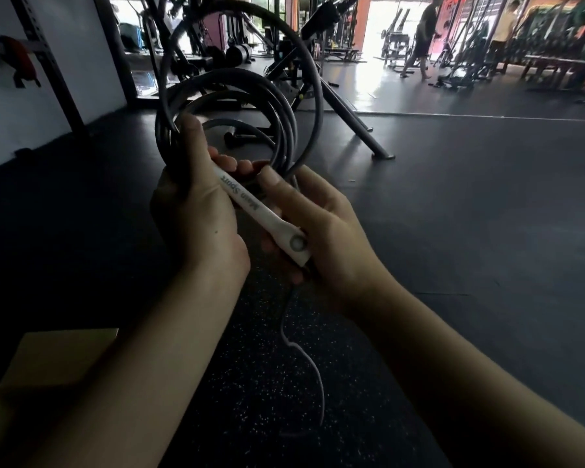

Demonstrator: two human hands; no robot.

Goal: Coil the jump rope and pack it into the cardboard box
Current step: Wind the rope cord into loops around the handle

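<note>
The left hand [196, 211] clenches the coil [230, 106] and white handle [260, 214], whose long axis slants toward the right hand [318, 224] gripping its butt; the box [61, 356] sits below the left forearm, nearer.

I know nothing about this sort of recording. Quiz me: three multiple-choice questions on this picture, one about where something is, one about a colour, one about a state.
1. Where is the cardboard box?
A. lower left, on the floor
B. on a bench at right
C. in the right hand

2. What colour is the jump rope handle?
A. red
B. white
C. green

3. How is the rope now?
A. all packed in the box
B. lying straight on the floor
C. partly coiled, with a loose tail hanging

Answers: 1 A, its flap shows beside the left forearm. 2 B, a white handle with lettering lies across the left hand and right hand. 3 C, loops stand above the hands while one strand trails down.
</note>
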